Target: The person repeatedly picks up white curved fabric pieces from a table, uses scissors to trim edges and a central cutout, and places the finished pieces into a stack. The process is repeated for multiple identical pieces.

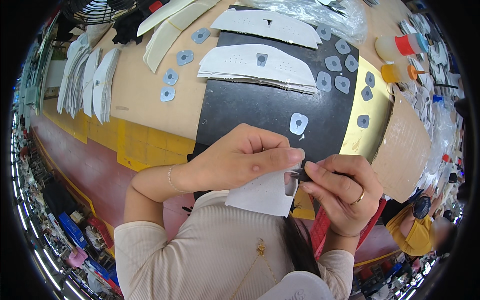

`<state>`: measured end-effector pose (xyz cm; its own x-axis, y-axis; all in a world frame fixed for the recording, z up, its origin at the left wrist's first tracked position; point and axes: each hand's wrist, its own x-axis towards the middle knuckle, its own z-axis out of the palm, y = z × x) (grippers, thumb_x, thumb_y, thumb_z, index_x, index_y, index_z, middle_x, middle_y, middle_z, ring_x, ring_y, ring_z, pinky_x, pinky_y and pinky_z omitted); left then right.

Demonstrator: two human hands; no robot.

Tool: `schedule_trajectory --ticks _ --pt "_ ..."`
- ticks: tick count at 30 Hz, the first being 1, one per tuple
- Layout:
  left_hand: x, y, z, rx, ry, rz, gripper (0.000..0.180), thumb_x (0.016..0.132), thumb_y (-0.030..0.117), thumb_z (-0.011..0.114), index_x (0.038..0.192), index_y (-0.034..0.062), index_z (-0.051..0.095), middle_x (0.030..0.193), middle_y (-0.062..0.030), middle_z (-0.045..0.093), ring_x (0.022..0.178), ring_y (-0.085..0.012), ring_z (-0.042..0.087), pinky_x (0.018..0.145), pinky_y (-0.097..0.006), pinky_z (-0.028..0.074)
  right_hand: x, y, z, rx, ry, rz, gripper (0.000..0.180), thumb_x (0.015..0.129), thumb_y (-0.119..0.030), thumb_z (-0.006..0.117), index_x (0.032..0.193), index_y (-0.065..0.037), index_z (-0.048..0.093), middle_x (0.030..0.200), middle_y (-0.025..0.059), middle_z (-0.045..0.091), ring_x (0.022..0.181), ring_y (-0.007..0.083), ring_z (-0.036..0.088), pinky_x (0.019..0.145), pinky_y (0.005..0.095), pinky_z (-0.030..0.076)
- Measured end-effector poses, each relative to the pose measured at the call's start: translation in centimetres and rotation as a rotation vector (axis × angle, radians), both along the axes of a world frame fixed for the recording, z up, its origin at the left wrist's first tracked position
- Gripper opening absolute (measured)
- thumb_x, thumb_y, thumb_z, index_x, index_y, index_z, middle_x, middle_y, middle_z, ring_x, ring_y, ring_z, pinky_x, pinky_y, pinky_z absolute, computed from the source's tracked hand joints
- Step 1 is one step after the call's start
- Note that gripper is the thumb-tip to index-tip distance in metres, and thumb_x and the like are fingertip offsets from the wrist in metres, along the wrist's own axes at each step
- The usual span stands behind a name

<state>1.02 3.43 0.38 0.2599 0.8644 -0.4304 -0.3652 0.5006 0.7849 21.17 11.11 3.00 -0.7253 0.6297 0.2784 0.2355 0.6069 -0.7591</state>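
My left hand is closed on a white perforated fabric piece, thumb and fingers pinching its upper edge. The piece hangs tilted in front of my chest, with a rectangular cut-out near its right side. At that cut-out my right hand pinches a small dark piece between thumb and forefinger; most of it is hidden by the fingertips. Beyond my hands, a grey rounded patch with a dark keyhole-like mark lies on the black mat.
Stacked white curved panels lie across the mat, with another stack behind. Grey patches are scattered around. White bundles stand at left. A red-banded bottle and a yellow bottle are at right. A co-worker's yellow sleeve shows lower right.
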Motion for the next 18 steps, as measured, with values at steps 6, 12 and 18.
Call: schedule_trajectory --ticks 6,12,18 --pt "-0.08 -0.05 -0.07 0.032 0.04 -0.013 0.039 0.101 0.035 0.059 0.08 0.0027 0.068 0.072 0.0039 0.063 0.067 -0.0002 0.049 0.059 -0.02 0.04 -0.07 0.14 0.08 0.013 -0.018 0.027 0.031 0.06 -0.007 0.087 0.088 -0.002 0.076 0.08 0.0071 0.063 0.07 0.0196 0.066 0.06 0.0286 0.053" --pt "-0.07 -0.2 -0.39 0.054 0.073 -0.02 0.04 0.101 0.035 0.06 0.078 0.003 0.067 0.07 0.0038 0.062 0.065 -0.0002 0.049 0.057 -0.02 0.04 0.0 0.21 0.03 0.022 -0.015 0.029 0.031 0.059 -0.007 0.087 0.088 -0.003 0.076 0.079 0.0071 0.064 0.07 0.0194 0.067 0.06 0.0282 0.053" --pt "-0.03 -0.17 -0.25 0.067 0.058 0.0 0.039 0.1 0.034 0.061 0.079 0.0024 0.067 0.072 0.003 0.064 0.066 -0.0002 0.049 0.057 -0.021 0.04 -0.19 0.43 0.52 0.044 -0.031 0.039 0.032 0.059 -0.01 0.088 0.088 -0.003 0.076 0.079 0.0067 0.064 0.068 0.0194 0.067 0.059 0.0279 0.053"
